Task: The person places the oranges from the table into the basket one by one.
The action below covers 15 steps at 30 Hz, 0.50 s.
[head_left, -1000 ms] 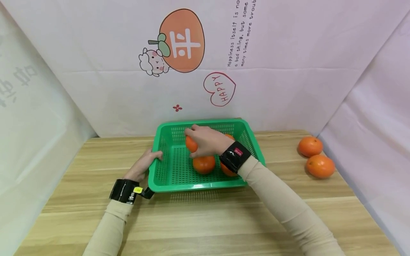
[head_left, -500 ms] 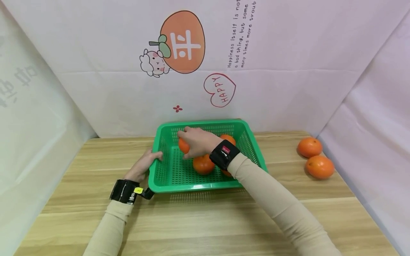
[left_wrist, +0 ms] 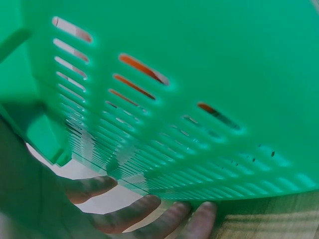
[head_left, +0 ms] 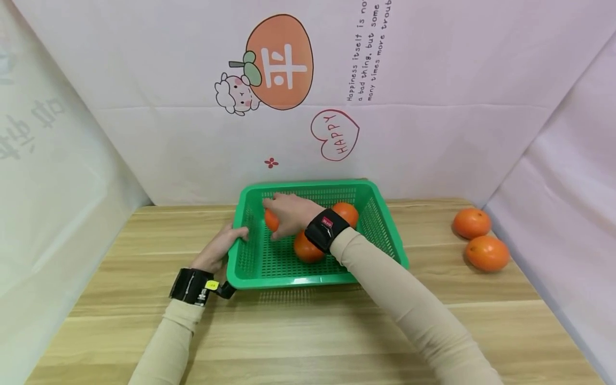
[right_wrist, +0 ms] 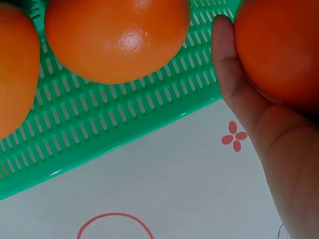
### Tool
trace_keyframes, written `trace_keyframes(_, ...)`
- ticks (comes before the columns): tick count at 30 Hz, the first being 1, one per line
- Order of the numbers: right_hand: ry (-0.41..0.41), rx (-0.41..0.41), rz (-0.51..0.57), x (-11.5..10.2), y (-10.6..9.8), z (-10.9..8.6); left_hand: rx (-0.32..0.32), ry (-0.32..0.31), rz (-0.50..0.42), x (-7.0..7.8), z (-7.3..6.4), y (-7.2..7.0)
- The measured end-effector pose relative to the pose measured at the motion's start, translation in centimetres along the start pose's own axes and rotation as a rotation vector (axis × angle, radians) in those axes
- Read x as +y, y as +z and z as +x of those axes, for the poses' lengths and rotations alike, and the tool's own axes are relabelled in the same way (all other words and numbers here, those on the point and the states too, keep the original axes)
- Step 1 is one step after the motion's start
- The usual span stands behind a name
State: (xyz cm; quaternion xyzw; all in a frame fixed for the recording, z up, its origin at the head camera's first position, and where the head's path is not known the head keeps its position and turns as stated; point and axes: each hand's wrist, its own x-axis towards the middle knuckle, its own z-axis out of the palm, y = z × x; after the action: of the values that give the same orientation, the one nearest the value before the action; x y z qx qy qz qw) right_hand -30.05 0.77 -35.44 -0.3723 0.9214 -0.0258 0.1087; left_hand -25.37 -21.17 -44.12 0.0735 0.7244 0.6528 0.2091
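A green plastic basket [head_left: 289,282] with slotted walls stands on the wooden table. My left hand [head_left: 221,247] grips its left wall, thumb over the rim. The left wrist view shows the fingers [left_wrist: 134,211] along the basket's outer side. Inside the basket's left part, my right hand [head_left: 289,214] holds an orange [head_left: 271,219], its thumb [right_wrist: 229,59] against the peel. Whether this fruit touches the basket floor is hidden. Two other oranges, one in front [head_left: 308,248] and one behind [head_left: 345,214], lie in the basket near my right wrist; my forearm may hide more.
Two more oranges, a farther one [head_left: 472,223] and a nearer one [head_left: 487,253], lie at the table's right edge. A printed white cloth [head_left: 409,144] hangs right behind the basket. Wooden table [head_left: 289,342] extends in front and to both sides.
My right hand has moved left and slightly down inside the basket, carrying the orange towards the left wall. My left hand keeps its hold on the basket.
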Motion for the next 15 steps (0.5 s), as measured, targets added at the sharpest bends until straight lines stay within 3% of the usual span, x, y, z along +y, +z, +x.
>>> trace_keyframes(15, 0.025, -0.07, -0.032, -0.5, 0.8, 2.1, -0.03, 0.015, -0.008, 0.0, -0.1, -0.3)
